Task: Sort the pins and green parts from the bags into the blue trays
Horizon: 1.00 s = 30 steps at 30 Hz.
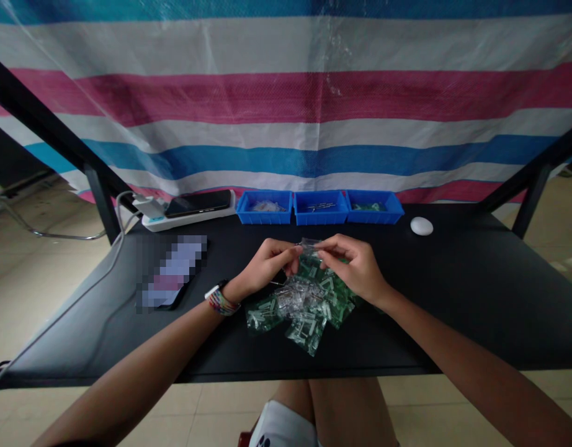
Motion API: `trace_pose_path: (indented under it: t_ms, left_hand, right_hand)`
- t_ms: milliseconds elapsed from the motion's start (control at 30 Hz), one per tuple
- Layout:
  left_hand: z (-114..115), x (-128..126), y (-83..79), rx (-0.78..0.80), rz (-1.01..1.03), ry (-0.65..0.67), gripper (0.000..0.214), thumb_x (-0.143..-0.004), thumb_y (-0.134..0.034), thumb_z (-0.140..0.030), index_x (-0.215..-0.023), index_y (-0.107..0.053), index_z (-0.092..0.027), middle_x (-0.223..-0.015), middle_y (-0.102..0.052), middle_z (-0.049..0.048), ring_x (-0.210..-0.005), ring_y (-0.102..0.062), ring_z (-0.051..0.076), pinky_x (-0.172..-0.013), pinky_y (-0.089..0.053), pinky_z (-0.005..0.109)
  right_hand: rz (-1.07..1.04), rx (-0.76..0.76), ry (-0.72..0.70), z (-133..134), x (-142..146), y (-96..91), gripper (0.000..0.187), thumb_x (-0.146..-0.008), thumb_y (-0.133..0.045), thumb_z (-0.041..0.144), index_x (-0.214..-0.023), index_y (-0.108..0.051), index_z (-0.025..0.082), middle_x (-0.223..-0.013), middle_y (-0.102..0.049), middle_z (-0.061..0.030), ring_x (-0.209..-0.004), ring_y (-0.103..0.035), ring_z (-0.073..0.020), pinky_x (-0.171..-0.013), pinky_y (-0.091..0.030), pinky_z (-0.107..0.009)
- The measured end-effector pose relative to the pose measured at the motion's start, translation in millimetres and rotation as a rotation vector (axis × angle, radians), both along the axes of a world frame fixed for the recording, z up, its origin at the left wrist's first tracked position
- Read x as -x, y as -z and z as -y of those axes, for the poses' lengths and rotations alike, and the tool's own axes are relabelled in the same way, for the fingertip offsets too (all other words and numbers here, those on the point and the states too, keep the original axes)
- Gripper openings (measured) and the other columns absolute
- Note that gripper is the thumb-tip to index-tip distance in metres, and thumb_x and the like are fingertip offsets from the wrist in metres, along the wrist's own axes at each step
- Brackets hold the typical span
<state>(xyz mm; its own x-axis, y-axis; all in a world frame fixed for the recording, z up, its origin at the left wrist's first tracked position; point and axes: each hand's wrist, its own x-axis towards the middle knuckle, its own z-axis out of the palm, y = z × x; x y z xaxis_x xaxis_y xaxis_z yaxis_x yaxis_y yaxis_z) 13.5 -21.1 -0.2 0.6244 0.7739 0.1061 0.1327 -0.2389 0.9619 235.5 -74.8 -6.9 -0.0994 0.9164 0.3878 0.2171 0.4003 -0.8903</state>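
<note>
A small clear plastic bag (311,243) is stretched between my two hands, above the middle of the black table. My left hand (273,262) pinches its left side with thumb and forefinger. On the right side, my right hand (353,264) grips it with bent fingers. Whatever is inside the bag is too small to make out. Right below lies a pile of small plastic packets (307,328), green-tinted and clear, with short pale pieces in them. A thin metal piece (277,284) sticks out near my left hand.
Three blue bins (321,216) with small parts stand along the back edge. A white power strip (193,218) with a dark phone on it is at back left, its cable (91,285) hanging left. Another phone (177,273) lies in front. A white mouse (422,226) sits right.
</note>
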Motion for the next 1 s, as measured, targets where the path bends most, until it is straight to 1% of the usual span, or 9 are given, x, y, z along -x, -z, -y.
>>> trace_pose_path:
  t_ms: [133, 200, 333, 467, 600, 667, 767, 867, 1000]
  left_hand:
    - [-2, 0, 0.4, 0.081, 0.028, 0.028, 0.065, -0.106, -0.048, -0.059, -0.068, -0.078, -0.015, -0.058, -0.070, 0.0077, -0.055, -0.063, 0.016, -0.062, -0.047, 0.029]
    - [-2, -1, 0.5, 0.106, 0.048, 0.044, 0.066, -0.107, -0.046, -0.060, -0.073, -0.079, -0.014, -0.062, -0.072, 0.0088, -0.058, -0.065, 0.017, -0.063, -0.049, 0.029]
    - [-1, -4, -0.4, 0.144, 0.077, 0.041, 0.050, -0.099, -0.064, -0.057, -0.076, -0.077, -0.015, -0.071, -0.076, 0.0090, -0.064, -0.067, 0.018, -0.064, -0.051, 0.029]
    - [1, -6, -1.1, 0.182, 0.114, 0.014, 0.032, -0.090, -0.079, -0.048, -0.089, -0.076, -0.016, -0.074, -0.077, 0.0060, -0.065, -0.069, 0.018, -0.062, -0.051, 0.027]
    - [-1, -6, 0.8, 0.159, 0.148, -0.017, 0.035, -0.092, -0.077, -0.050, -0.087, -0.074, -0.015, -0.073, -0.076, 0.0063, -0.064, -0.070, 0.017, -0.061, -0.051, 0.026]
    - [-2, -5, 1.8, 0.153, 0.160, -0.033, 0.037, -0.093, -0.077, -0.051, -0.088, -0.073, -0.015, -0.075, -0.076, 0.0064, -0.062, -0.070, 0.016, -0.060, -0.052, 0.026]
    - [-3, -5, 2.6, 0.153, 0.169, -0.042, 0.036, -0.092, -0.078, -0.051, -0.090, -0.073, -0.015, -0.077, -0.077, 0.0056, -0.061, -0.069, 0.015, -0.060, -0.053, 0.026]
    - [-3, -5, 2.8, 0.135, 0.169, -0.022, 0.035, -0.093, -0.078, -0.050, -0.093, -0.075, -0.015, -0.076, -0.077, 0.0053, -0.064, -0.070, 0.016, -0.061, -0.053, 0.025]
    - [-1, -6, 3.0, 0.101, 0.145, 0.003, 0.034, -0.095, -0.076, -0.048, -0.096, -0.076, -0.015, -0.077, -0.077, 0.0067, -0.069, -0.072, 0.017, -0.064, -0.056, 0.027]
  right_hand:
    - [0.298, -0.350, 0.090, 3, -4, -1.6, 0.020, -0.103, -0.063, 0.023, -0.110, -0.081, 0.025, -0.098, -0.078, -0.0070, -0.084, -0.075, -0.0207, -0.076, -0.063, -0.035]
    - [0.438, -0.439, 0.089, 5, -8, -0.3, 0.025, -0.105, -0.060, 0.020, -0.116, -0.082, 0.027, -0.103, -0.079, -0.0075, -0.091, -0.076, -0.0214, -0.082, -0.064, -0.036]
    - [0.601, -0.459, 0.086, 5, -12, 3.4, 0.027, -0.104, -0.062, 0.020, -0.119, -0.082, 0.029, -0.108, -0.079, -0.0067, -0.094, -0.077, -0.0219, -0.087, -0.065, -0.036]
    - [0.494, -0.462, 0.118, 4, -10, 3.6, 0.032, -0.103, -0.061, 0.017, -0.127, -0.077, 0.030, -0.118, -0.076, -0.0085, -0.107, -0.076, -0.0247, -0.093, -0.065, -0.040]
    - [0.188, -0.272, 0.112, 3, -6, 2.0, 0.032, -0.105, -0.057, 0.022, -0.134, -0.069, 0.027, -0.119, -0.072, -0.0100, -0.093, -0.077, -0.0213, -0.081, -0.067, -0.037]
    - [0.006, -0.076, 0.030, 1, -5, 2.2, 0.032, -0.104, -0.061, 0.029, -0.135, -0.064, 0.026, -0.113, -0.071, -0.0076, -0.079, -0.077, -0.0178, -0.070, -0.067, -0.033]
    - [-0.186, 0.158, -0.099, -2, -4, 3.5, 0.037, -0.097, -0.073, 0.038, -0.128, -0.062, 0.024, -0.107, -0.070, -0.0043, -0.071, -0.077, -0.0170, -0.066, -0.067, -0.032]
    - [-0.244, 0.245, -0.121, -4, -1, 5.3, 0.036, -0.089, -0.082, 0.041, -0.114, -0.064, 0.023, -0.100, -0.069, -0.0019, -0.068, -0.076, -0.0166, -0.064, -0.067, -0.032]
    - [-0.234, 0.234, -0.098, -4, 4, 7.8, 0.027, -0.087, -0.082, 0.037, -0.098, -0.063, 0.023, -0.088, -0.068, 0.0006, -0.064, -0.074, -0.0165, -0.061, -0.064, -0.031]
